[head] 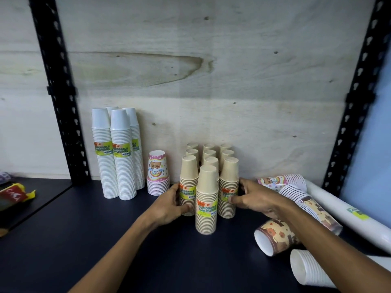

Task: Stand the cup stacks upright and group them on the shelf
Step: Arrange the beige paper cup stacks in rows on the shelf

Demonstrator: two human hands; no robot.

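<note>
Left hand [169,205] and right hand [252,199] are each curled around an outer kraft cup stack [207,199], squeezing the block together mid-shelf near the back edge, so next up looks like standing the tipped patterned stacks [296,199] by the right edge.

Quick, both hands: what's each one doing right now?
Left hand: fingers curled around the left front tan cup stack, gripping it.
Right hand: gripping the right front tan cup stack, thumb across its label.
</note>
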